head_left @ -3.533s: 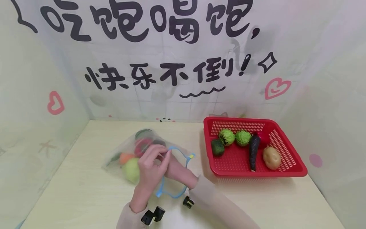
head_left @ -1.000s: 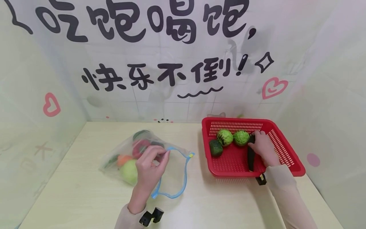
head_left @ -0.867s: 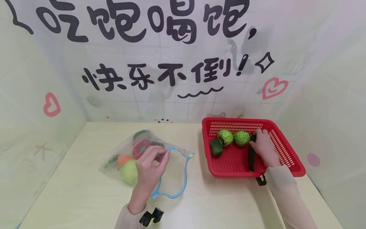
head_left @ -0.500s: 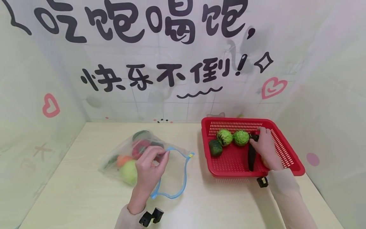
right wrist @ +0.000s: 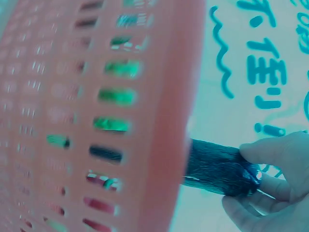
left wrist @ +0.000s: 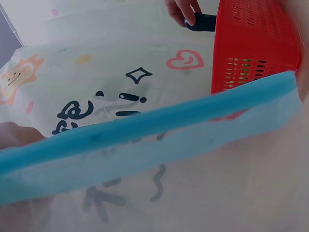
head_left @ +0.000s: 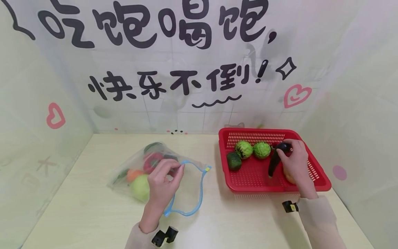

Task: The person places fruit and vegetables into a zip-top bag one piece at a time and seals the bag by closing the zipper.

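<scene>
My right hand [head_left: 296, 160] grips the upper end of a long dark eggplant [head_left: 275, 162], raised at a tilt inside the red basket [head_left: 273, 188]. In the right wrist view, fingers and thumb close round the glossy end of the eggplant [right wrist: 217, 166], above the basket rim. My left hand [head_left: 163, 178] pinches the blue zip edge of a clear zip bag [head_left: 201, 193] and its mouth stands apart. Inside the bag lie a green round fruit [head_left: 140, 187], an orange piece [head_left: 134, 174], a red ring-like piece [head_left: 152, 162] and dark green pieces. The left wrist view shows the blue edge [left wrist: 145, 123] close up.
The basket also holds two light green leafy balls [head_left: 244, 149], a dark green chunk [head_left: 234, 161] and a potato [head_left: 289, 176] partly hidden under my right hand. A printed back wall [head_left: 174, 117] stands behind the pale table [head_left: 236, 221].
My right hand left the bag's mouth and reached into the basket. It took hold of the eggplant and has lifted it slightly. The left hand stays at the bag's edge.
</scene>
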{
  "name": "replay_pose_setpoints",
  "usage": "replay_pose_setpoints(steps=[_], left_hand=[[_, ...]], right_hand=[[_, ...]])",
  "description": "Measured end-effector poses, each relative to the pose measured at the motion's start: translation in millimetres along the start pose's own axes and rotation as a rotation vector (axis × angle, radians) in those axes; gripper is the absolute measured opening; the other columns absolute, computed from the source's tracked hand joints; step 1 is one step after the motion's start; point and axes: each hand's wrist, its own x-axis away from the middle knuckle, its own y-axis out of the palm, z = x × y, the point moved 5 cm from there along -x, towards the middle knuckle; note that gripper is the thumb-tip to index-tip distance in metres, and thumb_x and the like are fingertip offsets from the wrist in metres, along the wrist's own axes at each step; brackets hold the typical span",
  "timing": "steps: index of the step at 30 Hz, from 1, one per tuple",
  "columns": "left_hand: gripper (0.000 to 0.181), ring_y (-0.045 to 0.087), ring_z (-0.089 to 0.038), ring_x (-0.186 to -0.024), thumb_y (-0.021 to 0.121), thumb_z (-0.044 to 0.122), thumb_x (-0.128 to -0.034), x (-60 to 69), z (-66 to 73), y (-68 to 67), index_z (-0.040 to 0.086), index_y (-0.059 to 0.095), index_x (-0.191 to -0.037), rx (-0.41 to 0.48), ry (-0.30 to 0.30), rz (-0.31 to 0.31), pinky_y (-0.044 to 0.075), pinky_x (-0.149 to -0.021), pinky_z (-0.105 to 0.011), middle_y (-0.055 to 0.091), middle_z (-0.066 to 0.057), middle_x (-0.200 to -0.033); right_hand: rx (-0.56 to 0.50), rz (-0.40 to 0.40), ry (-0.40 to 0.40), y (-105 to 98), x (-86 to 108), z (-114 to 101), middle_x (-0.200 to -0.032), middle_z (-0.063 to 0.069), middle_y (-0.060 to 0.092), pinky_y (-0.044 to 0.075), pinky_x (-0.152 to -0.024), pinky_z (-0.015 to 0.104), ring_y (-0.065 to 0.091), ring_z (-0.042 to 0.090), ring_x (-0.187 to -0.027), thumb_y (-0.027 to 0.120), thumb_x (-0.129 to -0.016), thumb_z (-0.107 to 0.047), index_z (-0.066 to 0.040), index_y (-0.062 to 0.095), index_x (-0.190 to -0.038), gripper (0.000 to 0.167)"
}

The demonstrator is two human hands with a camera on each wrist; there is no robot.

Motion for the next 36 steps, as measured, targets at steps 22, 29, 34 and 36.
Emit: replay_pose_setpoints(steps=[22,29,34,36], left_hand=[[0.025,0.057,-0.015,-0.055,0.062,0.018,-0.0894,1.5,1.9,1.5,0.0,0.064,-0.072,-0.002,-0.007,0.001,0.051,-0.049,-0.017,0.061,-0.009,-0.071],[0.025,0.057,-0.015,-0.055,0.061,0.018,-0.0895,1.5,1.5,1.8,-0.001,0.064,-0.072,0.002,-0.017,0.007,0.051,-0.049,-0.016,0.061,-0.009,-0.071],[0.025,0.057,-0.015,-0.055,0.061,0.018,-0.0894,2.0,1.0,2.0,0.0,0.064,-0.072,0.0,-0.023,0.006,0.05,-0.049,-0.016,0.061,-0.009,-0.071],[0.025,0.057,-0.015,-0.055,0.061,0.018,-0.0893,1.9,1.1,2.1,0.0,0.063,-0.072,0.004,-0.024,0.003,0.05,-0.049,-0.016,0.061,-0.008,-0.071]], right_hand=[[-0.53,0.255,-0.205,-14,58.3,-84,-0.11,0.022,0.053,0.049,-0.082,0.012,0.055,0.011,-0.096,0.067,-0.072,0.021,0.015,0.051,-0.113,0.045],[-0.755,0.186,-0.381,-7,75.8,-120,-0.111,0.018,0.054,0.052,-0.084,0.02,0.058,0.018,-0.098,0.069,-0.074,0.016,0.019,0.047,-0.111,0.042],[-0.853,0.134,-0.464,18,88.6,-139,-0.109,0.024,0.052,0.054,-0.081,0.024,0.059,0.019,-0.099,0.072,-0.077,0.004,0.019,0.048,-0.106,0.04],[-0.872,0.115,-0.502,34,95.0,-147,-0.107,0.026,0.052,0.055,-0.08,0.025,0.058,0.019,-0.099,0.072,-0.079,0.0,0.018,0.049,-0.104,0.039]])
